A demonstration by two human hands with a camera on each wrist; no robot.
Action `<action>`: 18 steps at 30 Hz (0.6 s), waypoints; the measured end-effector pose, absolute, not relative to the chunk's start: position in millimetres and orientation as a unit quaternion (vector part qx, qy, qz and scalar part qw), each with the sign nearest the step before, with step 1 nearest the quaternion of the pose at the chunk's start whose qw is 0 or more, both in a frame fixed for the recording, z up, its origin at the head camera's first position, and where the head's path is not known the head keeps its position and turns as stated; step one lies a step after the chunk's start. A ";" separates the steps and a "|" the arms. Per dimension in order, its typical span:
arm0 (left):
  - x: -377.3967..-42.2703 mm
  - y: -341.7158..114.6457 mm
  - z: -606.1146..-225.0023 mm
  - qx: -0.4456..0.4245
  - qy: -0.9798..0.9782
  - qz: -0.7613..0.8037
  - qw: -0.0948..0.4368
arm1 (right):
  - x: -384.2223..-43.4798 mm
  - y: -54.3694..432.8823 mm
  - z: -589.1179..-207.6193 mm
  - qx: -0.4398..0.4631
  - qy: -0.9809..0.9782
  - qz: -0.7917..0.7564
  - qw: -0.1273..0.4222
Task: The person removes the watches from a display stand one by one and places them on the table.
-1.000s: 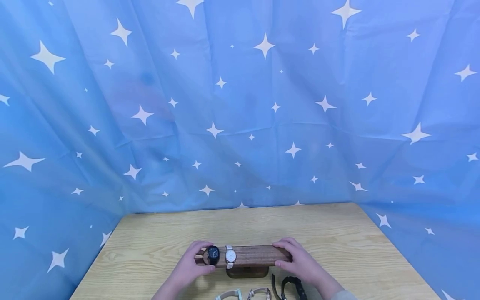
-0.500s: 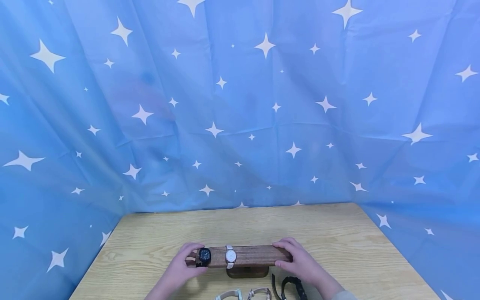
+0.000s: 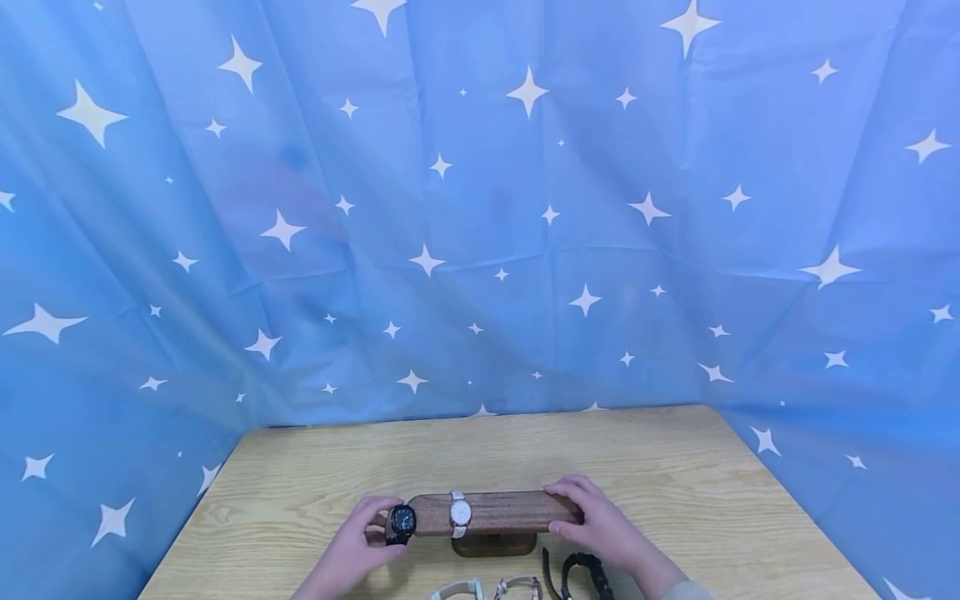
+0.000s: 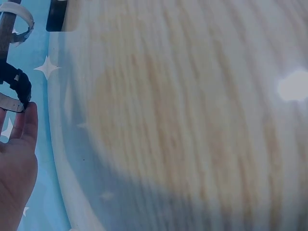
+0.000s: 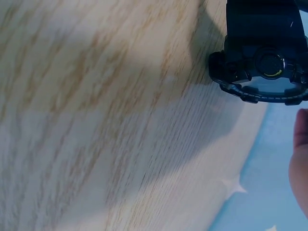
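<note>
In the head view a dark wooden watch stand bar (image 3: 510, 511) lies crosswise on its low base (image 3: 493, 546). At the bar's left end is a black watch (image 3: 403, 520) with a squarish face; my left hand (image 3: 348, 542) pinches it between thumb and fingers. The left wrist view shows the fingertips right at the black strap (image 4: 21, 86). A white watch (image 3: 461, 512) sits around the bar, left of its middle. My right hand (image 3: 596, 521) grips the bar's right end, thumb in front and fingers behind.
Along the front lie a mint-strapped watch (image 3: 461, 587), a pale-strapped watch (image 3: 519, 585) and a chunky black watch (image 3: 590, 571), the last below my right hand. A blue star-printed curtain (image 3: 480, 208) stands behind the wooden table (image 3: 300, 483).
My left hand has moved left, bringing the black watch from beside the white watch to the bar's left end. The right hand, bar and white watch stay put.
</note>
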State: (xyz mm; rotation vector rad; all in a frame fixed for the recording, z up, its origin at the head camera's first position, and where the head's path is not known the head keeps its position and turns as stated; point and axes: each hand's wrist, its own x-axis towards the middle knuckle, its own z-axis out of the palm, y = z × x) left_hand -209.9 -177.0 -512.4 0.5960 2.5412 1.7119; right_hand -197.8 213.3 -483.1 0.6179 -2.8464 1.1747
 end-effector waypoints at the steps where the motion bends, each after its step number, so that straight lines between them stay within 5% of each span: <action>1: -209.5 -176.6 -512.5 0.190 0.813 0.551 0.011 | -197.8 213.6 -483.2 0.196 -0.906 0.374 0.000; 18: -198.8 -187.6 -515.4 0.236 0.790 0.566 0.028 | -194.8 212.3 -480.5 0.205 -0.905 0.373 0.016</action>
